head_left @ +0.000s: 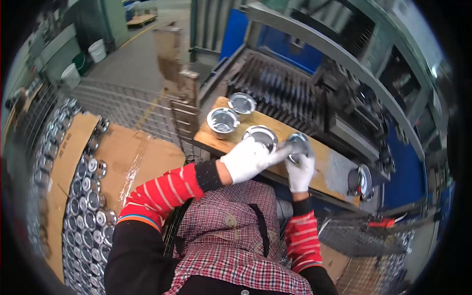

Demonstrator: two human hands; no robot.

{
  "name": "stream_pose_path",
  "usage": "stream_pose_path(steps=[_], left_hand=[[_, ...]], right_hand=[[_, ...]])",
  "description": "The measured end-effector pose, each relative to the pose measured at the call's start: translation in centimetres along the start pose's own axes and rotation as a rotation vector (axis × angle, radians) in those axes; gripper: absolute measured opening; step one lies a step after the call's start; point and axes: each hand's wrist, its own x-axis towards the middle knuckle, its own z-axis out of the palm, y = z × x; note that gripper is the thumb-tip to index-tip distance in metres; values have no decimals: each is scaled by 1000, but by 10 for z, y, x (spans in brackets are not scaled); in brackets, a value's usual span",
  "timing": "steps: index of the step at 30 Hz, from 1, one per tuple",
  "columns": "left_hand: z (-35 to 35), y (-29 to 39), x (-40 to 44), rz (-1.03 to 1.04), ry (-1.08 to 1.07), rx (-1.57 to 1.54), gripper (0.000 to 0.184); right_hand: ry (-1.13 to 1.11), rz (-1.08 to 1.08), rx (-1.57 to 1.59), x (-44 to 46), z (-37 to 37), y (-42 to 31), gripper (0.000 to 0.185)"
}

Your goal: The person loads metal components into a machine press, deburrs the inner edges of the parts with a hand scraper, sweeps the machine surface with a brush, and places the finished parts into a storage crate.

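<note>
Both of my hands wear white gloves and meet over a wooden board. My right hand (301,173) grips a shiny round metal cup (297,145), which is tilted with its mouth up. From the other side, my left hand (246,160) reaches across to that cup. Its grey fingertips are smeared by motion, so their grip is unclear. Behind the left hand stands another metal cup (263,135), partly covered by the glove. Two more flanged cups, one nearer (223,121) and one farther (242,103), stand at the board's left end.
The wooden board (319,157) runs along a machine with a ribbed bed (275,81). Another metal cup (361,181) lies on its side at the right. At left, a wire-mesh crate (123,103) holds cardboard (142,155) and rows of metal parts (86,221). A red-handled tool (381,223) is at right.
</note>
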Motion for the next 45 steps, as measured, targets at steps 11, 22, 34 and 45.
stream_pose_path(steps=[11,22,34,45], left_hand=[[23,-14,5,-202,-94,91,76],[61,-35,12,-57,-185,285,15],[91,-51,3,-274,-127,382,17],[91,-12,-59,-197,-1,90,24]], right_hand=[[-223,123,-91,-4,-47,16,65],[-284,217,-163,-1,14,42,52],[-420,56,-75,9,17,42,66],[56,565,110,-63,-26,99,29]])
